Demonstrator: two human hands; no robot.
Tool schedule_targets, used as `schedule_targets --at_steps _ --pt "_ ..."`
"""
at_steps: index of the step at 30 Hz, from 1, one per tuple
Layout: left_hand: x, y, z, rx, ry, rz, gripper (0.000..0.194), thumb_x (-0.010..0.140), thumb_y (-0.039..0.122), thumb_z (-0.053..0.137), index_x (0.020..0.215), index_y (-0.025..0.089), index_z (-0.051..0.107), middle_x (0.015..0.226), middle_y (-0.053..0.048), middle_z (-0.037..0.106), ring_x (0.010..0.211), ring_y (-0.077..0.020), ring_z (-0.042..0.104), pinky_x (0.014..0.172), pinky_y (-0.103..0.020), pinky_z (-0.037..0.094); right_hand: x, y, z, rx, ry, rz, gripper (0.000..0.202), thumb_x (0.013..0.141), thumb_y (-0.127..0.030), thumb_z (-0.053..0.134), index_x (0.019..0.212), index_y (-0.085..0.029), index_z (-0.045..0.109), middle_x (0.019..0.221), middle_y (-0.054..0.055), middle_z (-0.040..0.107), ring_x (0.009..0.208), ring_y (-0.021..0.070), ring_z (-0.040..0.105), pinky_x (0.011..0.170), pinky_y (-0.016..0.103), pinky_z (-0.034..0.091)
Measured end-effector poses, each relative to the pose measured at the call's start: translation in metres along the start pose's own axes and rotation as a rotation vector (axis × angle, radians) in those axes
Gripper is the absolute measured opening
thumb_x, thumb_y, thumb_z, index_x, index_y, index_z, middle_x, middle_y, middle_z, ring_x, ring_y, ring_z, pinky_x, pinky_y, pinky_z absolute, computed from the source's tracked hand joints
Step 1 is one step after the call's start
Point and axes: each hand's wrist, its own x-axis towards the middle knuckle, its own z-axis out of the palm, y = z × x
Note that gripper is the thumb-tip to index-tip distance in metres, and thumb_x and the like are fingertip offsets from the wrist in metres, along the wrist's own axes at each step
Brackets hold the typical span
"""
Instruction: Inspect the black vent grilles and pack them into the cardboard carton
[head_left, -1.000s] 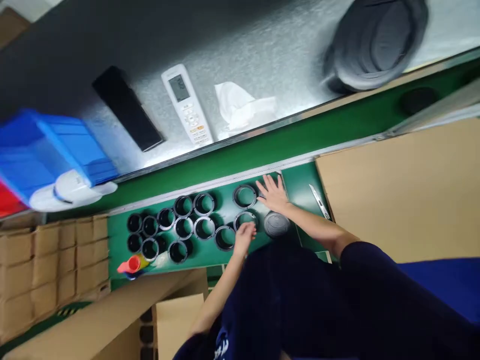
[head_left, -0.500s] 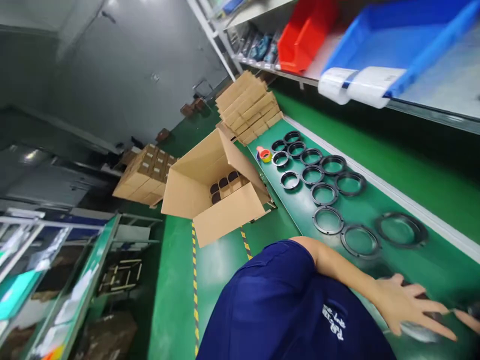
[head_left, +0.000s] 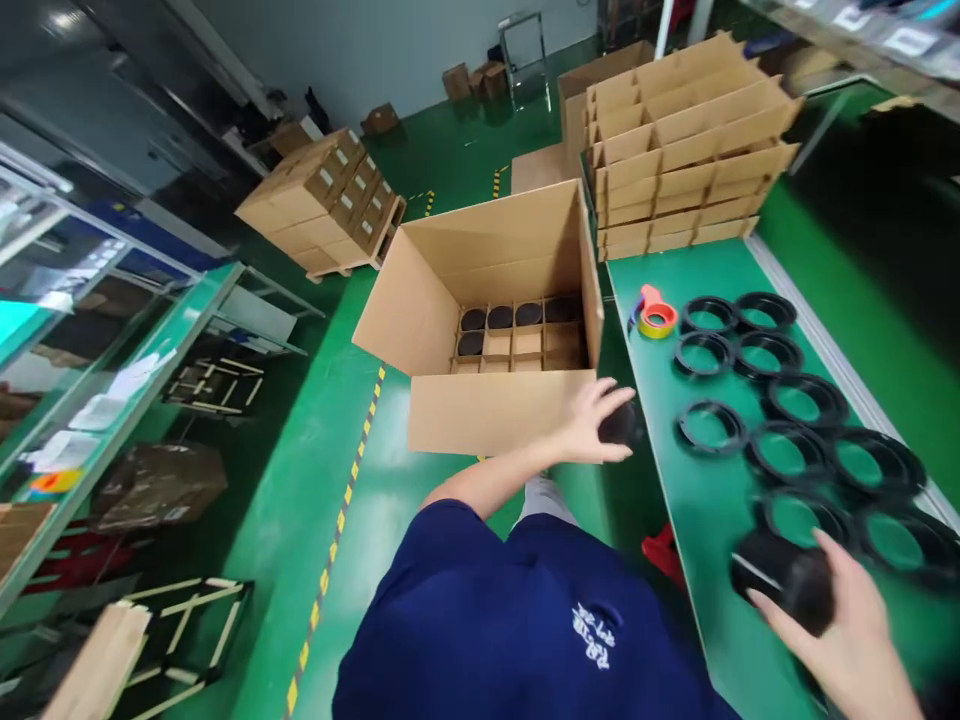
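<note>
My left hand (head_left: 589, 425) grips a round black part (head_left: 618, 420) beside the near flap of an open cardboard box (head_left: 502, 410). Dividers split the box inside, and several black round pieces (head_left: 501, 317) sit in its cells. At the lower right, my right hand (head_left: 855, 610) is closed round a black cylindrical part (head_left: 787, 580) over the green table (head_left: 712, 570). Several black rings (head_left: 710, 427) lie on that table, some of them overlapping.
A tape roll (head_left: 657, 318) lies at the table's far left corner. Cardboard dividers (head_left: 682, 160) are stacked behind it. Boxes on a pallet (head_left: 322, 200) stand beyond, and a shelf bench (head_left: 187, 320) runs along the left. Something red (head_left: 664, 555) is beneath the table edge.
The view has swung toward the box. My left hand, spread over the table before, now holds a black part near the box. My right hand has come into fuller view with a black part.
</note>
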Motion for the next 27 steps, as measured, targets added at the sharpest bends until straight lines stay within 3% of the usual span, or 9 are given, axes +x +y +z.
schedule_targets --at_steps 3,6,8,11,14,17,22,25,27 --pt "0.015 -0.128 -0.091 0.153 0.166 -0.370 0.097 0.070 0.046 0.080 0.157 0.027 0.042 0.165 -0.014 0.031 0.152 -0.0371 0.029 0.125 -0.055 0.027 0.096 -0.085 0.095 0.002 -0.295 -0.168 0.096 0.082 -0.057 0.068 0.164 -0.036 0.023 0.155 0.013 0.041 0.143 0.0414 0.043 0.114 0.064 0.041" --pt "0.028 -0.242 -0.156 0.290 0.144 -0.691 0.097 0.073 0.042 0.080 0.160 0.030 0.037 0.167 -0.013 0.027 0.153 -0.0395 0.025 0.122 -0.061 0.029 0.199 -0.169 0.208 -0.041 -0.416 -0.298 0.097 0.080 -0.047 0.069 0.163 -0.028 0.023 0.157 0.016 0.035 0.145 0.0404 0.038 0.115 0.061 0.041" --pt "0.034 -0.303 -0.178 0.330 0.066 -0.798 0.098 0.074 0.041 0.079 0.161 0.031 0.034 0.169 -0.013 0.024 0.153 -0.0411 0.022 0.120 -0.065 0.029 0.265 -0.207 0.289 -0.130 -0.426 -0.293 0.099 0.077 -0.047 0.069 0.163 -0.026 0.023 0.157 0.019 0.033 0.143 0.0435 0.036 0.109 0.063 0.044" --pt "0.036 -0.370 -0.186 0.323 -0.045 -0.837 0.099 0.075 0.040 0.078 0.162 0.030 0.031 0.171 -0.015 0.019 0.154 -0.0434 0.018 0.120 -0.069 0.025 0.346 -0.232 0.404 -0.343 -0.544 -0.224 0.102 0.077 -0.048 0.071 0.163 -0.022 0.023 0.159 0.023 0.029 0.141 0.0479 0.033 0.103 0.064 0.044" --pt "0.038 -0.415 -0.175 0.303 -0.132 -0.809 0.100 0.076 0.041 0.078 0.163 0.029 0.030 0.172 -0.016 0.015 0.154 -0.0448 0.015 0.119 -0.071 0.024 0.398 -0.227 0.494 -0.542 -0.703 -0.180 0.106 0.076 -0.049 0.075 0.164 -0.023 0.022 0.163 0.024 0.023 0.144 0.0502 0.028 0.106 0.065 0.040" --pt "0.048 -0.443 -0.161 0.300 -0.217 -0.745 0.100 0.076 0.043 0.079 0.162 0.030 0.030 0.172 -0.015 0.015 0.154 -0.0439 0.016 0.119 -0.069 0.025 0.425 -0.212 0.550 -0.643 -0.784 -0.139 0.112 0.075 -0.051 0.079 0.166 -0.027 0.018 0.167 0.023 0.018 0.147 0.0508 0.022 0.108 0.068 0.034" --pt "0.060 -0.464 -0.151 0.378 -0.275 -0.667 0.088 0.078 0.047 0.077 0.157 0.025 0.043 0.166 -0.019 0.031 0.148 -0.0444 0.028 0.114 -0.064 0.034 0.436 -0.200 0.589 -0.601 -0.807 -0.030 0.111 0.077 -0.053 0.081 0.165 -0.022 0.022 0.167 0.025 0.021 0.147 0.0504 0.023 0.113 0.070 0.028" --pt "0.063 -0.482 -0.152 0.457 -0.209 -0.626 0.084 0.082 0.047 0.073 0.156 0.023 0.043 0.161 -0.021 0.038 0.143 -0.0435 0.035 0.110 -0.062 0.040 0.439 -0.191 0.606 -0.496 -0.792 -0.080 0.114 0.074 -0.057 0.085 0.165 -0.023 0.025 0.166 0.023 0.025 0.146 0.0490 0.025 0.114 0.070 0.027" --pt "0.063 -0.495 -0.149 0.484 -0.180 -0.559 0.081 0.087 0.049 0.067 0.158 0.021 0.040 0.162 -0.023 0.036 0.145 -0.0439 0.034 0.110 -0.063 0.039 0.439 -0.180 0.614 -0.471 -0.731 -0.129 0.111 0.078 -0.061 0.081 0.165 -0.020 0.026 0.167 0.023 0.024 0.150 0.0482 0.021 0.119 0.071 0.020"
